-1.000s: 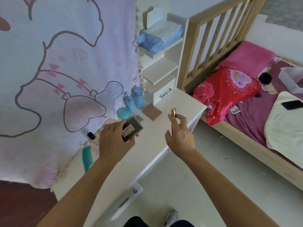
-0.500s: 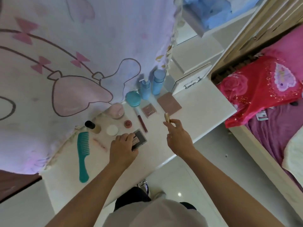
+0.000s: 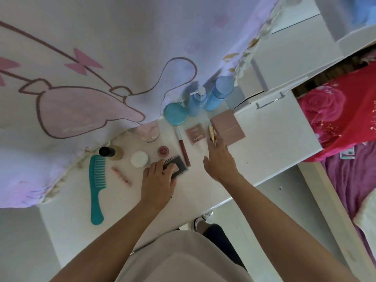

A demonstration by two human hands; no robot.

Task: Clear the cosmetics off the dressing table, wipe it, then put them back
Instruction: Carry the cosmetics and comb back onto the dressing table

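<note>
Our left hand (image 3: pixel 157 180) sits low in the middle of the frame, its fingers curled over the near edge of a dark compact (image 3: pixel 176 164) that lies flat on the table (image 3: pixel 264 151). Holding it by the edge keeps the palm off the neighbouring pots. Our right hand (image 3: pixel 220 161) reaches further up the frame and pinches a gold tube (image 3: pixel 212 133) at its fingertips, with the tube over the gap between the small pink palette (image 3: pixel 195 135) and the large pink palette (image 3: pixel 227 128). We cannot tell whether either piece is being set down or lifted. The rest of the cosmetics stand in a loose band toward the printed cloth (image 3: pixel 81 58): a lip gloss (image 3: pixel 183 147) just beside the compact, a red pot (image 3: pixel 162 150), a white-lidded jar (image 3: pixel 139 159), and a teal jar (image 3: pixel 176 114) with two blue bottles (image 3: pixel 219 93) behind it. A teal comb (image 3: pixel 97 186) lies at centre left. We judge that the right half of the table and the strip along its near edge give the hands the most room. The crowded back row calls for short, careful reaches so the upright bottles are not knocked over.
</note>
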